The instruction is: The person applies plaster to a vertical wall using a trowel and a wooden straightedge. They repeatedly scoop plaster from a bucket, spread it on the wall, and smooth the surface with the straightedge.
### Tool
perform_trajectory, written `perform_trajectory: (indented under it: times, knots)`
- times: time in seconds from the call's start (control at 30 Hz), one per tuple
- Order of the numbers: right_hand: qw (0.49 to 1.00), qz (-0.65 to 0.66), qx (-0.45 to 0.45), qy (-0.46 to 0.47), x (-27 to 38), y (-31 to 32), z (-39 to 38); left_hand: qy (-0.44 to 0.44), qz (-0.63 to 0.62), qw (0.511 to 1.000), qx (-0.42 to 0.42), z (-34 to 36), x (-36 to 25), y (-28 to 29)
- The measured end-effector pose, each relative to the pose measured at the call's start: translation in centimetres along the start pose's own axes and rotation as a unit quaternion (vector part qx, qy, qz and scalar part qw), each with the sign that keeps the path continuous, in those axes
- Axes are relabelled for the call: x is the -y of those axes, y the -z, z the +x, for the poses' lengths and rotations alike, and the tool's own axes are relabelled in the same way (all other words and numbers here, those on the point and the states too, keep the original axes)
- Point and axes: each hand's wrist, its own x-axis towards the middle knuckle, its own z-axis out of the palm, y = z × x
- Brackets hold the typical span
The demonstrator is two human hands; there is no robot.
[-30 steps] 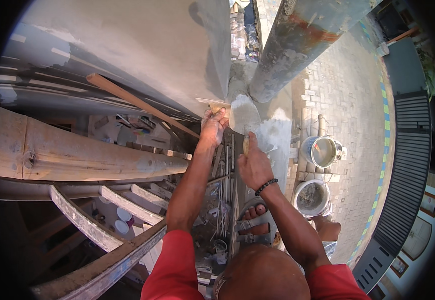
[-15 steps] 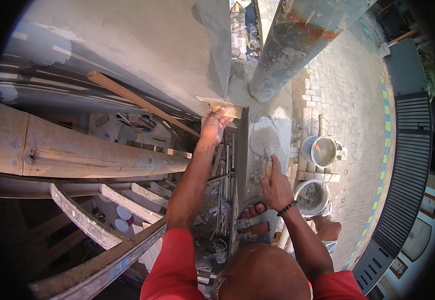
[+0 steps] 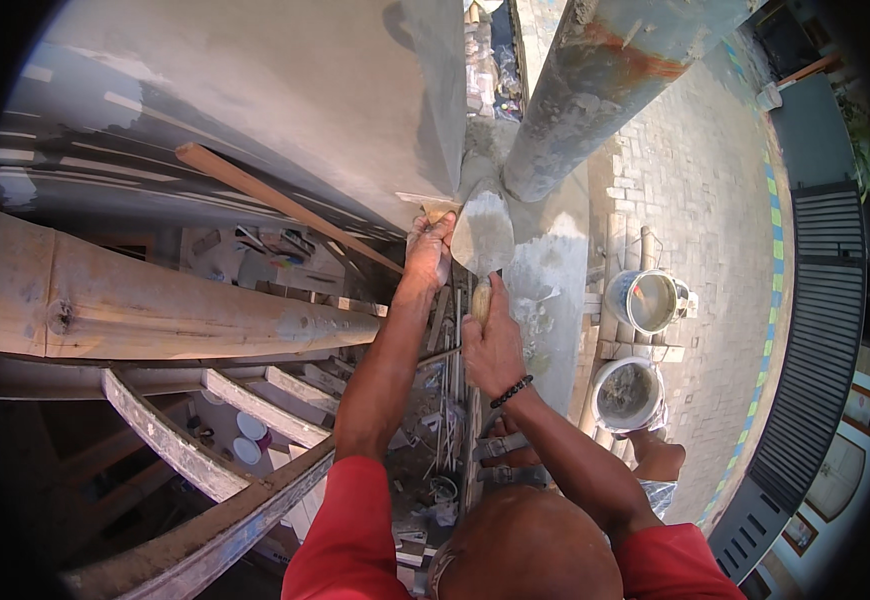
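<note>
My left hand [image 3: 429,250] grips a small wooden board [image 3: 438,211] at the lower corner of the grey plastered wall [image 3: 285,95]. The trowel covers the board's right end. My right hand [image 3: 493,345] is closed round the wooden handle of a trowel [image 3: 485,235]. Its rounded metal blade, smeared with grey mortar, points away from me, right beside my left hand. From here I cannot tell whether blade and board touch. Under the trowel and to its right runs a concrete ledge [image 3: 553,310] with damp and pale patches.
A mortar-stained round column [image 3: 595,115] rises beyond the ledge. To the right stand a bucket of murky liquid [image 3: 617,305] and a bucket of grey mortar [image 3: 601,400]. Thick bamboo [image 3: 195,300] and a wooden frame [image 3: 175,435] span a drop at left. Feet show below my right forearm.
My right hand has brought the trowel left and away from me, off the ledge surface to beside my left hand. The left hand and board stay nearly in place.
</note>
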Motion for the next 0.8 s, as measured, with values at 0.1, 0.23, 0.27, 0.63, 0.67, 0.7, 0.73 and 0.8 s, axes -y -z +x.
perform_trajectory:
  times: [0.1,0.23,0.27,0.63,0.67,0.7,0.73,0.8]
  knots:
    - [0.999,-0.004,-0.043,0.022,-0.2,-1.8,0.5,-0.001,0.007,1.0,0.0,0.1,0.0,-0.1]
    - [0.997,0.047,-0.001,-0.063,0.7,-2.8,1.5,-0.006,-0.007,1.0,-0.011,-0.2,-0.1,-0.1]
    - [0.999,0.035,-0.026,-0.03,0.7,-3.0,1.7,-0.009,-0.004,1.0,-0.017,-0.2,0.0,-0.2]
    - [0.98,0.171,-0.086,-0.053,0.6,-5.7,2.9,0.002,0.055,0.998,-0.014,-1.2,-0.9,-1.1]
    - [0.978,0.186,-0.083,-0.055,0.7,-5.7,2.8,0.0,0.041,0.999,-0.013,-1.2,-0.8,-1.2]
    - [0.976,0.197,-0.072,-0.063,0.6,-5.5,2.4,-0.001,0.027,1.0,-0.012,-1.2,-0.7,-1.2]
    - [0.973,0.21,-0.061,-0.074,0.5,-5.2,2.1,-0.001,0.007,1.0,-0.013,-1.1,-0.7,-1.3]
    - [0.965,0.239,-0.037,-0.097,1.0,-4.4,1.3,-0.004,-0.033,0.999,-0.015,-0.6,-0.4,-0.9]
